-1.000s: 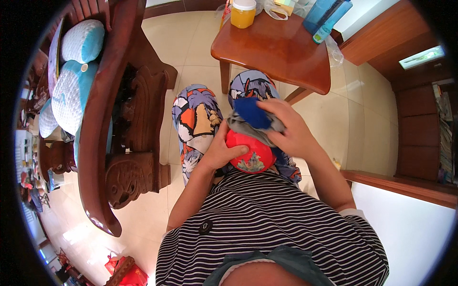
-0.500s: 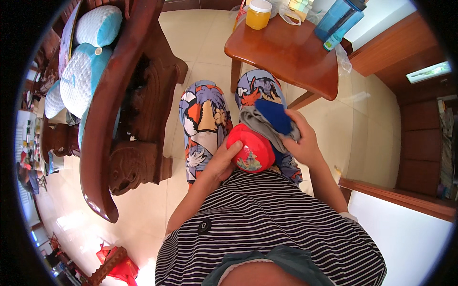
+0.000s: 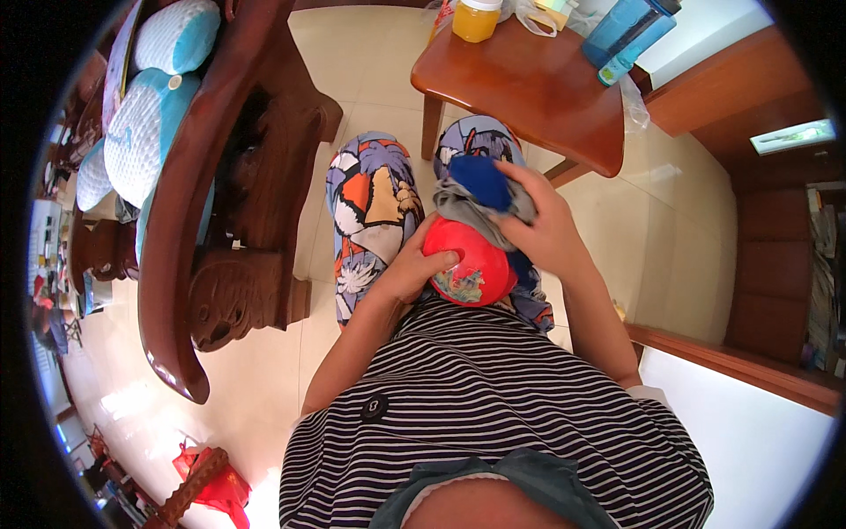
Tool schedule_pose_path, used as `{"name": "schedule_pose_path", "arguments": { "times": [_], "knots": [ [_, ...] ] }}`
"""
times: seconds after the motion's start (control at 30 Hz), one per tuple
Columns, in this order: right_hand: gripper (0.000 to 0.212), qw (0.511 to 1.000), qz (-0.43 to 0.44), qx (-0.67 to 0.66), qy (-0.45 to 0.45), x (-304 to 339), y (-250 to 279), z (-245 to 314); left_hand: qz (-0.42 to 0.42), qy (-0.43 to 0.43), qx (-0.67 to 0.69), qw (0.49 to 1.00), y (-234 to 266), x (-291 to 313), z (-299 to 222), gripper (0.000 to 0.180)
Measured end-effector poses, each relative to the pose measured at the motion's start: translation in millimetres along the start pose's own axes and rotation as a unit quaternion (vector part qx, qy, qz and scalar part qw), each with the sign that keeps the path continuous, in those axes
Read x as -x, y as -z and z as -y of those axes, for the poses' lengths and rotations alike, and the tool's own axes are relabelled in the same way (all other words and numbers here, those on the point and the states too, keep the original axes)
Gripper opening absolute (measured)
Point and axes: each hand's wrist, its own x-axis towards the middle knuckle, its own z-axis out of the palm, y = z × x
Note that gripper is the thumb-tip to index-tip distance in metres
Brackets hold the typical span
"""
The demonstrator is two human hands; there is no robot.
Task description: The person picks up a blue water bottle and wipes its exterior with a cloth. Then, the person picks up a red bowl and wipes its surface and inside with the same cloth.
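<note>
A rounded, glossy red object (image 3: 480,251) with a printed landscape picture rests over my lap; whether it is a bowl or a lid I cannot tell. My left hand (image 3: 412,271) grips its left side, the thumb lying on top. At its far right edge my right hand (image 3: 548,227) is closed round a bunched grey and blue cloth (image 3: 471,208), which touches the red surface. The blue part stands up near the right fingertips. Some dark blue fabric shows beneath the right hand. My knees in patterned trousers (image 3: 374,207) lie below.
A wooden stool (image 3: 520,88) ahead carries a yellow jar (image 3: 477,19), plastic bags and a blue bottle (image 3: 627,40). A carved dark wooden bench (image 3: 181,256) with cushions (image 3: 145,132) runs along the left. A red bag (image 3: 216,489) lies on the tiled floor at lower left.
My right hand has shifted up and left with the cloth, and the blue part is more bunched. The left hand keeps hold of the red object, which is tilted slightly differently.
</note>
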Motion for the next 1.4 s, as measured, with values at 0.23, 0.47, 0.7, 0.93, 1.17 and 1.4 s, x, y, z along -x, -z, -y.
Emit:
{"name": "schedule_pose_path", "arguments": {
  "times": [0.23,0.47,0.7,0.93,1.17,1.4],
  "knots": [
    [0.055,0.988,0.148,0.02,0.042,-53,-27,-5,-0.042,0.061,-0.022,0.997,-6,8,-6,0.09],
    [0.062,0.999,0.028,-0.015,-0.032,34,15,-15,-0.003,0.026,0.008,1.0,-8,3,0,0.101],
    [0.066,0.999,-0.035,0.034,-0.003,86,18,-12,0.04,0.011,-0.071,0.997,-5,0,-6,0.1],
    [0.06,0.992,0.107,0.037,0.058,-2,-5,12,0.14,0.005,-0.167,0.976,3,-3,-4,0.104],
    [0.061,0.996,0.045,0.043,0.07,13,-13,18,0.056,-0.015,-0.151,0.987,7,5,2,0.1],
    [0.066,0.985,-0.055,-0.094,-0.132,101,32,-3,0.029,-0.021,0.042,0.998,2,8,10,0.112]
  ]
}}
